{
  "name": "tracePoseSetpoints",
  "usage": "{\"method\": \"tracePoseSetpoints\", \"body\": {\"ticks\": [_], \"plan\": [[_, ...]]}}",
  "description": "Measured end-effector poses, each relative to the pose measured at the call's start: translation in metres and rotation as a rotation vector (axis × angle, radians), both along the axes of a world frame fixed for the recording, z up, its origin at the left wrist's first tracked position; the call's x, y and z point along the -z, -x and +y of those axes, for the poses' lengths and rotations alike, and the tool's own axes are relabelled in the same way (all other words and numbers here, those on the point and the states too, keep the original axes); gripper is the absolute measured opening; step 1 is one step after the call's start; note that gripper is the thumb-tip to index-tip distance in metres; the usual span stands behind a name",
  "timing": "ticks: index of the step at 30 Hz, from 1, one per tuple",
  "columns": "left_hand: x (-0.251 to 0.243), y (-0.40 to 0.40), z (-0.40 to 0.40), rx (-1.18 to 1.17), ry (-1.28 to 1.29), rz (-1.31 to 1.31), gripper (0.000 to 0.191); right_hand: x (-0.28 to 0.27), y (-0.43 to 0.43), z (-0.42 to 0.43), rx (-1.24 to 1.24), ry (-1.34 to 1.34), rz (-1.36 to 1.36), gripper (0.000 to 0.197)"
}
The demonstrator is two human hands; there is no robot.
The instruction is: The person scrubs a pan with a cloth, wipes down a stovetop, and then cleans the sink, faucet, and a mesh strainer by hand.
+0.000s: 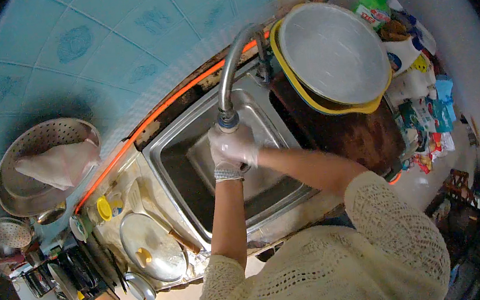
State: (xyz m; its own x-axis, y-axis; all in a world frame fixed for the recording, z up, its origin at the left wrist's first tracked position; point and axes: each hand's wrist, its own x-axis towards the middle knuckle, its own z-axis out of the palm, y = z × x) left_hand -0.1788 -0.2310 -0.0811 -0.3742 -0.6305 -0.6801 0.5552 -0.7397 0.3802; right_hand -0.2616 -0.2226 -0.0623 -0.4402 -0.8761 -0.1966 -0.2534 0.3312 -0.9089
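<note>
Both my hands are together below the spout of the curved metal faucet (228,80), over the stainless steel sink (181,179). My left hand (224,154), in a pale glove with a grey knit cuff, comes up from below. My right hand (243,143), in a thin translucent glove, lies across it from the right and touches it. The two overlap just under the spout, so their fingers are hard to make out. Whether anything is between them cannot be seen.
Right of the sink, a yellow basin (286,71) and a grey round lid (331,50) rest over a dark brown board (363,140). On the left counter lie a glass lid (158,252) and a slotted spatula (136,197). A metal colander (60,130) hangs on the tiled wall.
</note>
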Motion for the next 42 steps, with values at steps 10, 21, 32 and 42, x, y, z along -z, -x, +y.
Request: {"method": "tracePoseSetpoints", "body": {"ticks": [10, 21, 32, 42], "plan": [[-0.003, -0.061, -0.032, 0.002, 0.318, 0.163, 0.031, 0.033, 0.050, 0.031, -0.515, -0.021, -0.666, 0.023], [0.049, -0.016, 0.001, 0.229, 0.438, 0.344, 0.046, -0.005, -0.019, 0.021, -0.063, 0.126, 0.039, 0.026], [0.007, 0.027, -0.009, 0.128, -0.108, -0.199, 0.023, 0.001, 0.030, 0.005, -0.134, -0.108, 0.144, 0.027], [0.024, 0.013, -0.013, 0.211, -0.074, -0.265, 0.018, 0.043, 0.028, -0.008, 0.047, 0.039, 0.133, 0.027]]}}
